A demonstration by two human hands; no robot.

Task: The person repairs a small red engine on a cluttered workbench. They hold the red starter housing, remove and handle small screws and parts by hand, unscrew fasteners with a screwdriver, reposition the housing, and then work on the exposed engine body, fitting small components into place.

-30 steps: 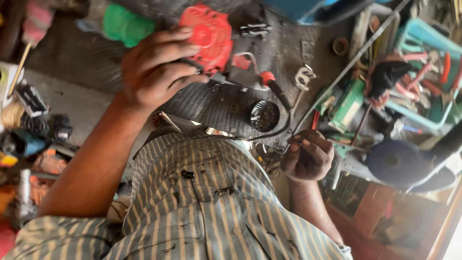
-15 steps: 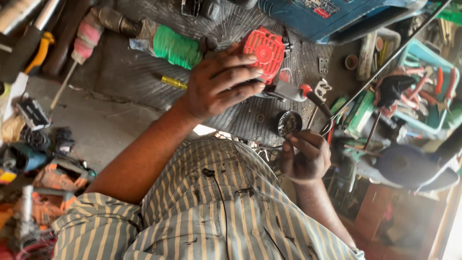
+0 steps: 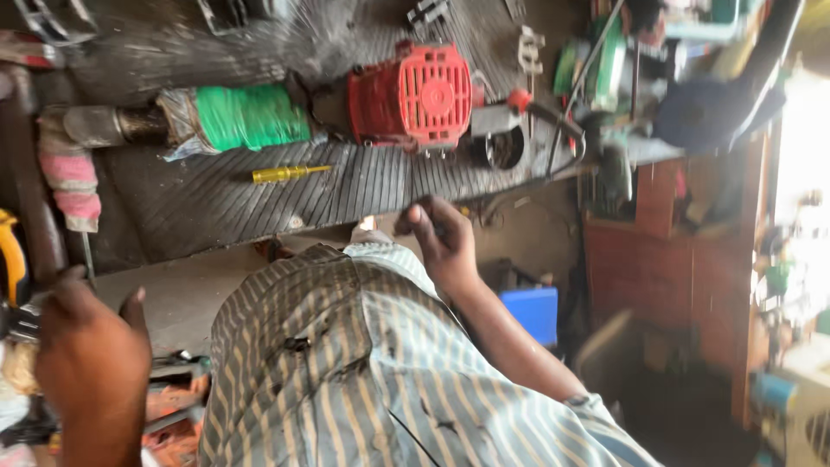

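Watching both hands hang off the red engine unit [image 3: 415, 95], which sits on the ribbed mat [image 3: 216, 207]. Right hand [image 3: 443, 246] curled, contents can't tell. Left hand [image 3: 86, 363] loosely bent, grip hidden. Between steps, I reckon; next needs a reach up to the unit.

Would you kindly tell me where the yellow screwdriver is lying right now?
In the head view the yellow screwdriver lies on the ribbed black mat, left of centre, just below the green-wrapped tool and left of the red engine cover.
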